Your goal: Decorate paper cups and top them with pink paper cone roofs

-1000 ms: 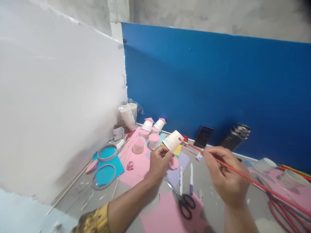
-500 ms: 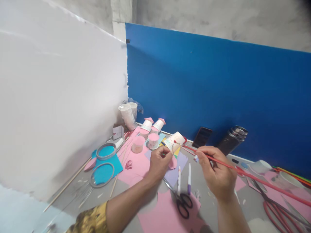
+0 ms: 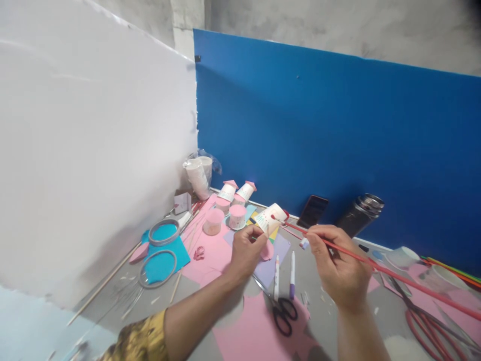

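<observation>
My left hand (image 3: 248, 248) is closed, its fingertips pinching the rim of a white paper cup (image 3: 266, 219) that is tilted and marked with small coloured drawings. In my right hand (image 3: 340, 263) is a long thin red stick (image 3: 404, 281), gripped between thumb and fingers like a pen. The stick's dark red tip is against or just in front of the cup's side; I cannot tell if it touches. Below the left fingers lies a round pink piece (image 3: 267, 250). Beside the left hand stand several decorated cups (image 3: 237, 218) with pink tops.
Black-handled scissors (image 3: 284, 316) and two markers (image 3: 292, 276) lie between my arms, near pink paper (image 3: 259, 331). Tape rings (image 3: 158, 271) rest on blue paper at left. A phone (image 3: 312, 211) and a dark flask (image 3: 361, 214) are by the blue partition (image 3: 330, 130).
My right hand has shifted slightly right, and the stick's tip has moved a little right and up along the cup. The left hand and cup stay nearly still.
</observation>
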Demonstrator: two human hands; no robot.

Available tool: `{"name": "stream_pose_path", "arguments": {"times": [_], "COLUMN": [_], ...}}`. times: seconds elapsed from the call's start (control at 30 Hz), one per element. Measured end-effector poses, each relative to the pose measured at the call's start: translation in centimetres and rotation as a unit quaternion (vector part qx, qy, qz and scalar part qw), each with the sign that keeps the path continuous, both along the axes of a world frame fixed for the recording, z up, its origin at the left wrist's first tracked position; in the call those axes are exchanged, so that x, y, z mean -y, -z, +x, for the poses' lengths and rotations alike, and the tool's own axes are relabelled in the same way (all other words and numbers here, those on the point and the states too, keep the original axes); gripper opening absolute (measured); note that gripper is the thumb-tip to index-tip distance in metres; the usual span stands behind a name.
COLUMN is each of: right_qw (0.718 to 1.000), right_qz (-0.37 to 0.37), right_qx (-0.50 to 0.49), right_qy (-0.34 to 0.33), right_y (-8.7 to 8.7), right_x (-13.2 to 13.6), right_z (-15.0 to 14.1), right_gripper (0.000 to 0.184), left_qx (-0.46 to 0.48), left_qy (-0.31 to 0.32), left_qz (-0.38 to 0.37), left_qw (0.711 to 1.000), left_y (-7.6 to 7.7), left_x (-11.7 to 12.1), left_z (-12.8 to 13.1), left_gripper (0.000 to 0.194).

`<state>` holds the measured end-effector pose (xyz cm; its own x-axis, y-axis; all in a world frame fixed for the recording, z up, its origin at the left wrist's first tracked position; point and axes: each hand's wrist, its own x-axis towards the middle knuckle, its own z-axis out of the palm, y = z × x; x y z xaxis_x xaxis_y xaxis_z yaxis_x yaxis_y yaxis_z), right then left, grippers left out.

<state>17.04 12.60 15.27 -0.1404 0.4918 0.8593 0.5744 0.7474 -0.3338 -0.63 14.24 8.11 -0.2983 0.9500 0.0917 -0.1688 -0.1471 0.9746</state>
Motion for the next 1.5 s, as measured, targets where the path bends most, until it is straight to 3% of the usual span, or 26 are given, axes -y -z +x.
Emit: {"name": "stream_pose_path", "arguments": {"times": [0.33, 0.73, 0.9, 1.2, 1.5], "right_qw": [0.999, 1.000, 0.999, 1.000, 0.999], "right_qz": [-0.016, 0.012, -0.018, 0.014, 0.010], "right_qx": [0.039, 0.012, 0.034, 0.017, 0.040], "right_qy": [0.001, -0.003, -0.015, 0.004, 0.002], "right_y": [-0.22, -0.33, -0.09, -0.26, -0.71], "right_x": [-0.16, 0.31, -0.15, 0.26, 0.29], "right_z": [-0.37, -0.11, -0.36, 0.08, -0.07], "right_gripper": [0.009, 0.006, 0.008, 0.005, 0.009], "left_qx": [-0.029, -0.032, -0.039, -0.017, 0.085], "left_qy": [-0.004, -0.001, -0.001, -0.004, 0.033], "left_qz": [0.023, 0.003, 0.012, 0.005, -0.051], "left_qw": [0.999, 0.999, 0.999, 1.000, 0.995], "left_y": [-0.09, 0.10, 0.14, 0.03, -0.48], "left_x": [0.25, -0.02, 0.03, 0.10, -0.10], "left_z": [0.05, -0.03, 0.03, -0.07, -0.10], "left_gripper": [0.017, 0.017, 0.017, 0.013, 0.013]}}
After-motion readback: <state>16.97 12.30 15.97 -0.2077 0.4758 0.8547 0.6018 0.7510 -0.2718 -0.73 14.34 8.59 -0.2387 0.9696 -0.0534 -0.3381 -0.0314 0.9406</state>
